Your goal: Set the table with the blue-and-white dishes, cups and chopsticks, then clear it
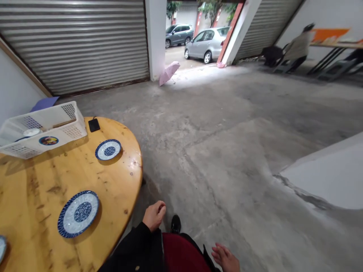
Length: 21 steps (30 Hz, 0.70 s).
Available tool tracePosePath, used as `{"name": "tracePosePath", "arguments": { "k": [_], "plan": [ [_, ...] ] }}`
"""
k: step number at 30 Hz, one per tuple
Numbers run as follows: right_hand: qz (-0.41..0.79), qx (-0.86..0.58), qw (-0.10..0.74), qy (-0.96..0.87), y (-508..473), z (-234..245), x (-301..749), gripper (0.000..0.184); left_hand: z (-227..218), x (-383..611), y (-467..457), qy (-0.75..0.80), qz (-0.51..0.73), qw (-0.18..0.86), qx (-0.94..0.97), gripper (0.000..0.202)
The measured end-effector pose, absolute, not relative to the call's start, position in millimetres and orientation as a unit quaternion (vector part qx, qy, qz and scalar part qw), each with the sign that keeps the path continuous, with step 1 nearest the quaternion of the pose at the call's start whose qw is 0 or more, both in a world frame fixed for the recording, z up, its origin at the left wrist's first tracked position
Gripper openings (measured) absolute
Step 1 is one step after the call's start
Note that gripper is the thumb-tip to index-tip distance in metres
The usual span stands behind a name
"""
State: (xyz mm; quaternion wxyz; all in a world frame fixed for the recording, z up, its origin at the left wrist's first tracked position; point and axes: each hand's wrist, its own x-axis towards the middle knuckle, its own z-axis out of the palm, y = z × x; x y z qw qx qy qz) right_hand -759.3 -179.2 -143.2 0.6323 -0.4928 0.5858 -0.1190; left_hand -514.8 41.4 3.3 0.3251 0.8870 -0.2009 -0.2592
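My left hand (154, 216) hangs just off the rim of the round wooden table (113, 200), its fingers curled in and nothing seen in them. Lower right, at the frame's bottom edge, my right hand (225, 257) is held away from my body with its fingers loosely apart and no object in it. Nearest to my left hand lies a blue-and-white patterned plate (78, 214) on the table. A second such plate (108, 149) sits farther back near the rim. Part of another plate (2, 247) shows at the left edge.
A white plastic basket (62, 131) with a bowl inside stands at the table's back, beside a black phone (94, 125). A pink umbrella (169, 73) lies open by the doorway. A white pillar base (329, 173) juts in from the right. A person (297, 49) sits far right.
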Motion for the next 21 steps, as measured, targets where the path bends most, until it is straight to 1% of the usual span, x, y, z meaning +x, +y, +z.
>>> {"name": "tracePosePath", "arguments": {
  "k": [3,6,9,11,14,17,21],
  "plan": [
    [-0.103,-0.481,0.656,0.573,-242.7,-140.7,-742.9,0.054,14.0,-509.8,-7.1,-0.2,-0.258,0.318,0.89,0.024],
    [-0.052,-0.459,0.671,0.58,-291.8,-147.1,-731.2,0.058,22.1,-506.2,-42.3,-0.208,-0.269,0.3,0.891,0.025],
    [-0.01,-0.449,0.671,0.589,-319.0,-157.1,-719.1,0.057,25.5,-499.2,-63.3,-0.186,-0.282,0.283,0.898,0.025],
    [-0.002,-0.456,0.67,0.585,-330.3,-161.2,-709.7,0.058,24.4,-492.7,-72.8,-0.161,-0.283,0.274,0.905,0.025],
    [0.017,-0.477,0.664,0.575,-349.8,-163.2,-693.4,0.061,16.1,-477.9,-84.3,-0.14,-0.27,0.279,0.911,0.026],
    [0.028,-0.481,0.664,0.572,-378.7,-163.4,-678.8,0.062,0.9,-451.2,-93.2,-0.116,-0.23,0.286,0.923,0.026],
    [0.038,-0.462,0.647,0.605,-423.5,-154.4,-666.9,0.052,-22.3,-390.8,-101.0,-0.075,-0.147,0.295,0.941,0.029]
  ]
}}
